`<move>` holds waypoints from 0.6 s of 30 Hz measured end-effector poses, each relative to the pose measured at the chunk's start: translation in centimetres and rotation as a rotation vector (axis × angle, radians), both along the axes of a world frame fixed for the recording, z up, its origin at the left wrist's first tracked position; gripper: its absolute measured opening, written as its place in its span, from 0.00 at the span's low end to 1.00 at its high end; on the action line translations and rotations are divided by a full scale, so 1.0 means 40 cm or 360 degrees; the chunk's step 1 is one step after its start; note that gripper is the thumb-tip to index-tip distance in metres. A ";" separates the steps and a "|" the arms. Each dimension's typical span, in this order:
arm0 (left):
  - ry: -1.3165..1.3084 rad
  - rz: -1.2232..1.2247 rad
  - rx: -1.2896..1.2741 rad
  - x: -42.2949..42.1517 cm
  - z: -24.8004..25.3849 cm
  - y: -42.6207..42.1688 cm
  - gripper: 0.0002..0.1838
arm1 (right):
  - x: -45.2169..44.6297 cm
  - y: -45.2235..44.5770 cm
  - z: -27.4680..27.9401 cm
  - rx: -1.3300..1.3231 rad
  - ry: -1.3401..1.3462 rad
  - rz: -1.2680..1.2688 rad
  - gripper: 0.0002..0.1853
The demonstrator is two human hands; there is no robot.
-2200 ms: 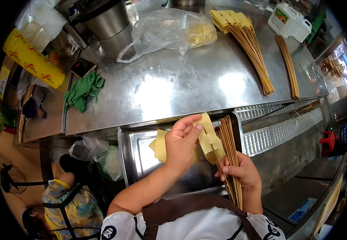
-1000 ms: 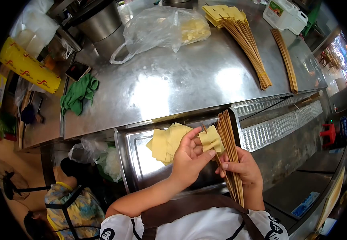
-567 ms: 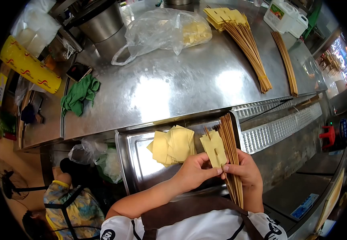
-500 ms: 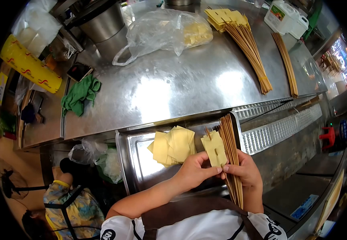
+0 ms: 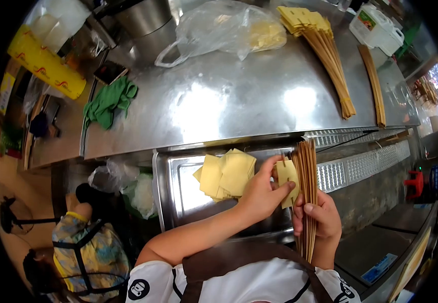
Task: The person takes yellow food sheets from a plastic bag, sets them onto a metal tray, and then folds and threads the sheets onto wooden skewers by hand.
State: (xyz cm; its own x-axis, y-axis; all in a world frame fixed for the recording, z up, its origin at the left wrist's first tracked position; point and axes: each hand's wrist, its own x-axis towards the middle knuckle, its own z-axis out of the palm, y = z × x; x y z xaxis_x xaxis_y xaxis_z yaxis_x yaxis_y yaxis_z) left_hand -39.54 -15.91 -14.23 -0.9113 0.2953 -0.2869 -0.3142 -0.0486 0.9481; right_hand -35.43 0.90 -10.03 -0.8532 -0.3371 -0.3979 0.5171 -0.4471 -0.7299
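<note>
My left hand (image 5: 264,194) pinches a thin yellow tofu sheet (image 5: 286,174) between thumb and fingers; the sheet is threaded on a bamboo skewer whose tip shows above it. Just beside it, my right hand (image 5: 325,217) is closed around a thick bundle of bamboo skewers (image 5: 308,174), held nearly upright. Whether the right fingers also touch the threaded skewer's lower end, I cannot tell. A loose pile of square tofu sheets (image 5: 226,174) lies left of my hands in a steel tray (image 5: 171,217).
On the steel table (image 5: 178,106) lie a banded bundle of threaded skewers (image 5: 327,65), bare skewers (image 5: 372,86), a clear plastic bag (image 5: 214,30), a green cloth (image 5: 109,101) and a phone (image 5: 110,72). White jugs (image 5: 375,30) stand at back right. A person (image 5: 90,247) is at lower left.
My left hand has moved up from the sheet's lower end to its side. The right hand has shifted onto the skewer bundle. The whole view has shifted slightly.
</note>
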 end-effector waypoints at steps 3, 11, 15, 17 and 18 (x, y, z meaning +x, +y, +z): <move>0.0547 0.0027 -0.0755 0.002 0.011 -0.029 0.35 | -0.005 -0.005 -0.021 -0.0027 0.0035 -0.0006 0.13; 0.0889 0.0080 -0.1611 -0.024 0.017 -0.137 0.14 | -0.012 -0.009 -0.036 -0.0084 0.0047 -0.0035 0.11; 0.0770 -0.0003 -0.1667 -0.030 0.000 -0.142 0.13 | -0.015 -0.016 -0.024 -0.0002 -0.0058 -0.0056 0.12; 0.0718 -0.0003 -0.1642 -0.036 0.004 -0.147 0.12 | -0.016 -0.008 -0.023 0.0080 -0.0091 -0.0084 0.12; 0.0654 0.0002 -0.1625 -0.038 0.008 -0.150 0.12 | -0.014 0.000 -0.034 0.0046 -0.0090 -0.0045 0.13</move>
